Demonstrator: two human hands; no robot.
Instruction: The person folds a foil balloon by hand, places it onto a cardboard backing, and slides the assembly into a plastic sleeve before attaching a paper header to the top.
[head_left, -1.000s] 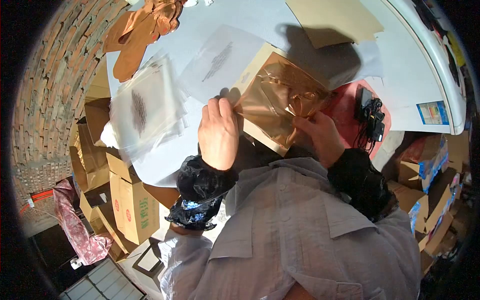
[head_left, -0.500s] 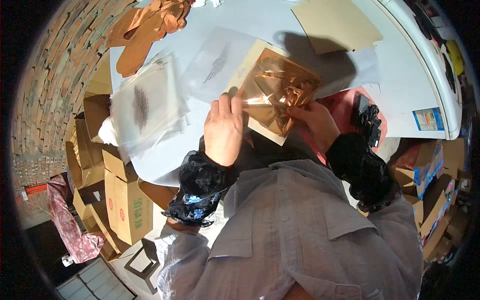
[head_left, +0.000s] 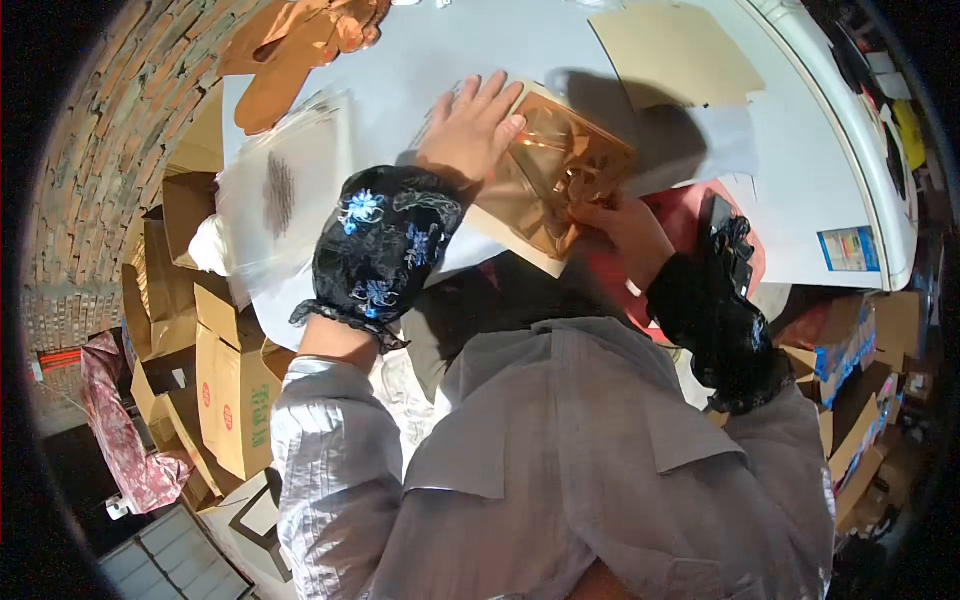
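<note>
A shiny copper-coloured foil sheet [head_left: 540, 180] lies crumpled on a cream card [head_left: 500, 215] at the table's near edge. My left hand [head_left: 470, 130] is open, with fingers spread flat over the far left side of the card and foil. At the near right edge, my right hand [head_left: 635, 235] pinches the foil, its thumb on top and the other fingers mostly hidden. Left of my left hand is a stack of clear plastic bags [head_left: 325, 165] with a dark printed patch. Black sleeve covers with blue flowers are on both forearms.
Loose copper foil pieces [head_left: 270, 100] lie at the far left of the white table [head_left: 410, 50]. Beige card sheets [head_left: 670, 55] are at the far right. A red plastic bag [head_left: 745, 205] and a black object [head_left: 730, 245] sit right of my right hand. Cardboard boxes [head_left: 235, 400] stand below.
My left hand has let go of the foil's left edge, moved away from my body and spread flat on its far left side. My right hand stays at the near right edge.
</note>
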